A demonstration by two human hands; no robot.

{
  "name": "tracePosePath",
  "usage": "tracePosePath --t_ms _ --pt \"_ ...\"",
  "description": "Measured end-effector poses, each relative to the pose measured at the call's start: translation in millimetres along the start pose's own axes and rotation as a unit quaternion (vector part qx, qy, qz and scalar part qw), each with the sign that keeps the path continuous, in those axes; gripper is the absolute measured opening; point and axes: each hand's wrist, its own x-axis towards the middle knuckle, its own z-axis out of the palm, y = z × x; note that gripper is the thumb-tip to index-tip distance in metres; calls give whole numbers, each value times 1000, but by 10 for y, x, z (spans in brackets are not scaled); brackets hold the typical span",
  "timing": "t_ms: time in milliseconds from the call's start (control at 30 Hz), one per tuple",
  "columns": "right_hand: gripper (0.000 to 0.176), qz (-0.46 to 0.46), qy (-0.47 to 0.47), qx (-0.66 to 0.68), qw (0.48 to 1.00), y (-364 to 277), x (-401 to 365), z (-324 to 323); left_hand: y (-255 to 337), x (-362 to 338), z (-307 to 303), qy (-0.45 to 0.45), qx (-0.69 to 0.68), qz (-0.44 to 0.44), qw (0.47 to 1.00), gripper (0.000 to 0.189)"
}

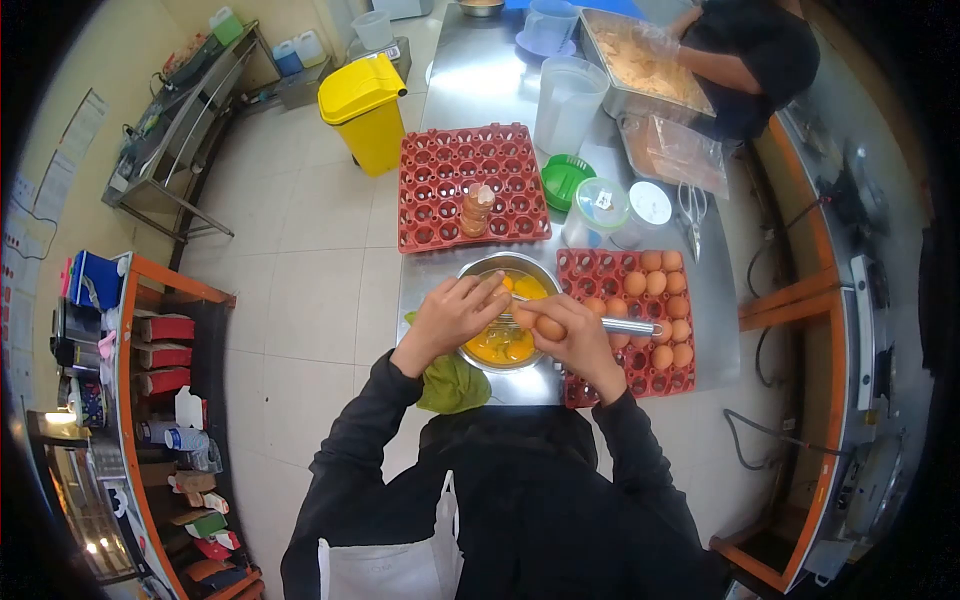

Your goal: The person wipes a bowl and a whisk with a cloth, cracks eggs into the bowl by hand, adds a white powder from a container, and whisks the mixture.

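Observation:
Over a steel bowl (474, 268) of cracked eggs (505, 347), my two hands are close together. My right hand (583, 345) is closed around brown eggs (550, 328); two show near its fingers. My left hand (450, 318) has its fingers drawn together above the bowl's left side; what they hold, if anything, is hidden. A whisk (630, 326) lies across the bowl, its metal handle passing right beyond my right hand. To the right, a red egg tray (590, 263) carries several whole brown eggs.
Behind the bowl, another red tray (430, 185) bears stacked eggshells (478, 210). A green cloth (455, 383) lies at the bowl's lower left. Lidded tubs (597, 212), a clear jug (570, 105) and scissors (692, 215) stand or lie farther back. A co-worker's arm reaches over a metal pan (605, 60).

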Motion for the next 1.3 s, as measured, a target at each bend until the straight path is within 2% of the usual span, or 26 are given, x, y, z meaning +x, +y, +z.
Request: tracePosePath --t_ms 67,167,267,367,467,567,667,733,767,867,967,1067,1167,1267,1300 --pt "44 23 12 43 999 -7 -13 1 -68 38 12 39 24 38 998 25" --pt "42 41 35 70 996 95 -49 46 -122 63 15 51 54 64 995 24" --pt "37 100 68 138 983 29 -46 18 -164 59 54 68 8 52 996 24" --pt "33 143 90 242 955 118 -37 69 -100 21 159 56 -173 -84 980 26" --pt "38 294 38 398 868 117 -52 95 23 102 147 95 -331 -208 916 28" --pt "46 318 26 559 765 165 -79 247 67 181 185 96 -405 -250 874 28" --pt "53 321 5 631 706 117 -76 328 160 273 122 40 -420 -300 856 25" --pt "57 316 -6 659 683 104 -71 341 137 258 161 36 -337 -250 907 29" --pt "57 313 -8 650 692 110 -70 341 124 261 176 34 -294 -223 929 31" --pt "59 302 -18 620 724 133 -67 322 120 326 172 37 -332 -217 917 19" --pt "62 281 -42 581 763 134 -24 259 -3 396 129 -27 -433 -238 869 16" --pt "62 254 -46 551 793 25 64 151 -236 500 137 -38 -436 -267 859 12" --pt "61 243 -15 539 806 -16 112 156 -649 748 187 -10 -412 -276 868 11" --pt "59 239 -6 515 823 19 171 160 -1000 1034 285 9 -262 -250 932 13" --pt "58 237 -4 508 828 30 195 167 -1140 1080 423 -27 -190 -235 953 13"
